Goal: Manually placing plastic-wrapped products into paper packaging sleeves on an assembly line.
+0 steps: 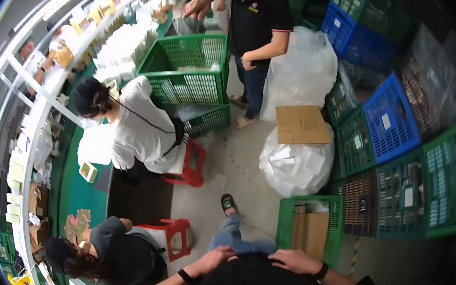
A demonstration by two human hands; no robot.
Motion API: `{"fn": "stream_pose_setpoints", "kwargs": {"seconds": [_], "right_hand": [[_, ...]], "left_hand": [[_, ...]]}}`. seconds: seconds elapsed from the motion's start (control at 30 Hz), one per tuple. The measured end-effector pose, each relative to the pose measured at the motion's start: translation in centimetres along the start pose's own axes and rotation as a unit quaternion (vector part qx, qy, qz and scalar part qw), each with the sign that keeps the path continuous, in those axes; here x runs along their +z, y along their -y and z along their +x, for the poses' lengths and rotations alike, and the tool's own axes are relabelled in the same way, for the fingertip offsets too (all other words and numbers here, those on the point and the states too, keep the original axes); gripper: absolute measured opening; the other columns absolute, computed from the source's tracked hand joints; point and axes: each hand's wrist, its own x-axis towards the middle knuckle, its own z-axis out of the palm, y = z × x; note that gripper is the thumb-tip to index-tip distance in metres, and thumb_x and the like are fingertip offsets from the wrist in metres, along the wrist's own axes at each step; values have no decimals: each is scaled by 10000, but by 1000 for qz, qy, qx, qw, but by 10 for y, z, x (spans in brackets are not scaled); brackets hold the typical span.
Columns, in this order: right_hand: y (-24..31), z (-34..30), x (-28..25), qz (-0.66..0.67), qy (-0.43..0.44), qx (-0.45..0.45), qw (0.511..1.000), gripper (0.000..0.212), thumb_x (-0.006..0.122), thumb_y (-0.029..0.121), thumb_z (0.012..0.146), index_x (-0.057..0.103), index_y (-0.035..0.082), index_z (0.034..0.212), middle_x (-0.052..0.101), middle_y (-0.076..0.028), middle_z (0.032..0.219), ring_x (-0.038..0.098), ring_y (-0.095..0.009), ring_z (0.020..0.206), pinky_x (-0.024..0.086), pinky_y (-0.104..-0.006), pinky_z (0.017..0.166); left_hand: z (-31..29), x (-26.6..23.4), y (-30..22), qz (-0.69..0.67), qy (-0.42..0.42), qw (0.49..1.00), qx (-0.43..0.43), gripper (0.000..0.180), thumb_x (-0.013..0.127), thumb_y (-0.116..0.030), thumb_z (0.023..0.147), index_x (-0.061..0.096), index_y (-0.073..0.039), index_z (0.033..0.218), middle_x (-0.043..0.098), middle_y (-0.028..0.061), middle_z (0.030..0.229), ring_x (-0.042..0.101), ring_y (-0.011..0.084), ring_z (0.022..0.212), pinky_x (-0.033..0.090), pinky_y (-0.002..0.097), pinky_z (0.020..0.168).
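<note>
A flat brown cardboard sheet (301,124) lies on top of a bulging white plastic sack (296,166) near the middle of the floor; a second, larger white sack (306,72) stands at its twelve o'clock. At six o'clock from them, a green crate (309,229) holds more brown cardboard. White rectangular labels sit on the stacked crates at three o'clock, one on a blue crate (386,121). Over at nine o'clock, small pale boxes (14,174) line the shelving, and stacks of white boxes (125,45) crowd the green surface at eleven o'clock.
</note>
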Motion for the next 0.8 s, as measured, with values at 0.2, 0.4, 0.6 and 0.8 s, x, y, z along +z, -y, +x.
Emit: {"fn": "stream_pose_setpoints", "kwargs": {"seconds": [0.2, 0.4, 0.6, 0.8], "right_hand": [[-43, 114, -87, 74, 12, 146, 986, 252, 634, 291, 977, 669, 42, 991, 666, -214, 821, 671, -418, 813, 525, -472, 704], [-105, 312, -156, -7, -95, 15, 995, 303, 623, 305, 984, 633, 25, 867, 653, -236, 798, 640, -464, 774, 491, -520, 638], [-157, 382, -174, -51, 69, -30, 996, 411, 633, 429, 977, 643, 30, 879, 657, -235, 774, 648, -441, 778, 496, -498, 663], [-238, 395, -258, 31, 429, 33, 902, 599, 617, 558, 977, 646, -35, 896, 619, -126, 710, 569, -215, 682, 475, -429, 645]], "left_hand": [[54, -97, 41, -196, 24, 978, -63, 320, 630, -204, 958, 645, -2, 1206, 699, 196, 1030, 681, 366, 927, 536, 439, 819], [138, -169, 115, -180, -222, 912, -295, 277, 638, -195, 940, 663, -10, 1145, 707, 238, 888, 701, 418, 878, 551, 468, 767], [134, -137, 161, 0, -232, 898, -373, 260, 626, -325, 969, 652, -72, 1024, 692, 253, 950, 651, 461, 937, 528, 533, 782], [196, -126, 185, -27, -208, 897, -390, 285, 640, -325, 957, 648, -77, 1097, 692, 251, 965, 648, 466, 949, 526, 538, 806]]}}
